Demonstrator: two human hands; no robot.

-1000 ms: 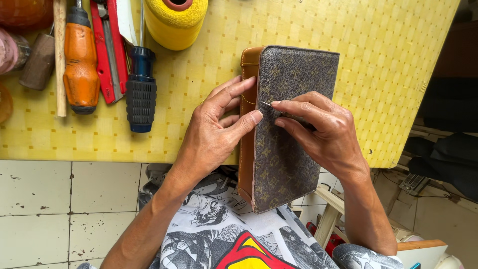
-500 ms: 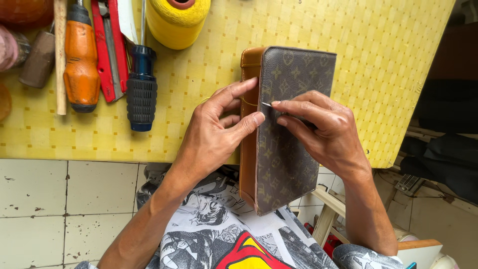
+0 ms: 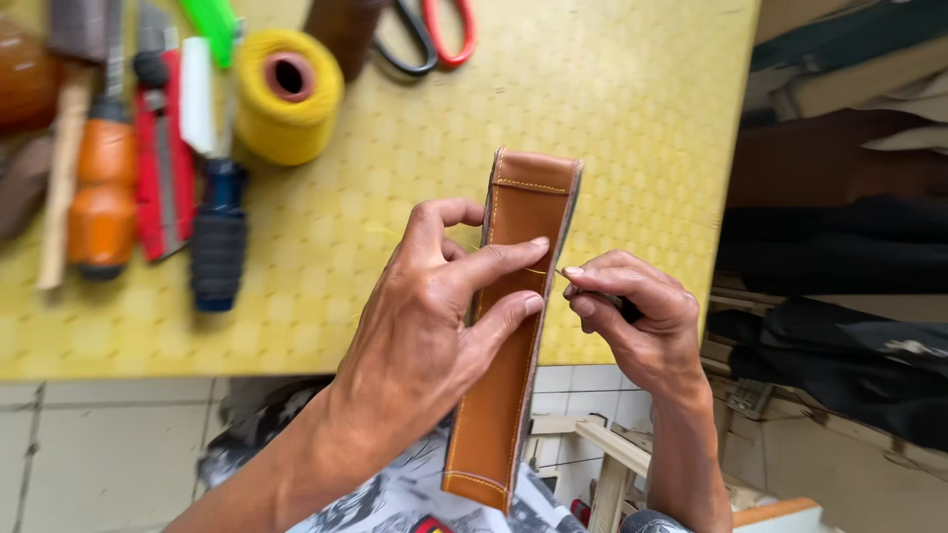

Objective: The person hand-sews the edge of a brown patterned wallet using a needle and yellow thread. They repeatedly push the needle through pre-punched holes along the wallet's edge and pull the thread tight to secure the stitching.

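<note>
- Over the near edge of the yellow table [image 3: 632, 128], the person holds a tan leather case [image 3: 509, 326] upright, its stitched spine toward the camera and its lower end down over the lap.
- The left hand [image 3: 420, 341] wraps the case from the left; its fingers are closed on the leather, index and middle fingertips pressed across the spine near the right seam.
- The right hand [image 3: 637, 321] sits just beside the right edge, thumb and forefinger pinched shut on a thin needle [image 3: 561, 273] whose tip meets the seam (any thread on it is too fine to make out).
- Step in hand, as judged: hand-stitching the case's edge, with the needle at or entering a stitch hole.
- The next move appears to call for a firm brace from the left fingers and a straight push along the existing stitch line, kept clear of the fingertip close by.
- On the table, well apart from the hands: a yellow spool [image 3: 288, 94], a screwdriver [image 3: 217, 237], a red cutter [image 3: 163, 158] and scissors [image 3: 430, 35].
</note>
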